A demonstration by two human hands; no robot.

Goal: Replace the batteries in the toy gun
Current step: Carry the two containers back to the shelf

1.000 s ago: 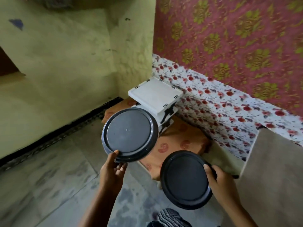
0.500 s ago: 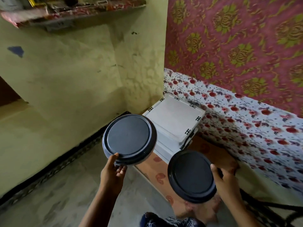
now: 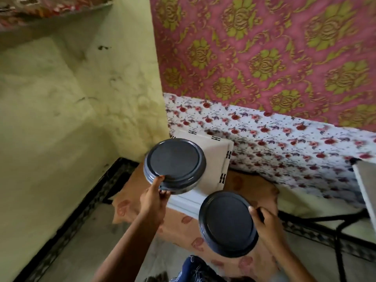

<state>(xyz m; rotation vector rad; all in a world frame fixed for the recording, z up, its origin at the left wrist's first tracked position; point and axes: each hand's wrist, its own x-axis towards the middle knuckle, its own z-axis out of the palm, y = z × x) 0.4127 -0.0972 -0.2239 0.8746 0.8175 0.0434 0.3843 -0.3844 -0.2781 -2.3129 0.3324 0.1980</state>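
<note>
Holding two round dark containers, you have one in each hand. Your left hand [image 3: 153, 197] sits at the centre of the frame, thumb laid up on the near edge of the lid and the other fingers curled under the rim of the left container [image 3: 175, 165], which hangs tilted in front of a white box [image 3: 213, 159]. Your right hand [image 3: 264, 222], lower right of centre, grips the right container [image 3: 227, 223] at its right edge, thumb on the lid and the fingers wrapped round behind (how they lie back there you cannot tell). The two containers are apart, the right one lower and nearer to you. The white box rests on a low stand draped in an orange patterned cloth [image 3: 183, 224], set in the corner where the yellow-green wall [image 3: 71, 119] on the left meets the pink-and-gold wallpaper [image 3: 264, 58] on the upper right, with a floral cloth [image 3: 284, 143] beneath it. The toy gun cannot be made out anywhere in view.
</note>
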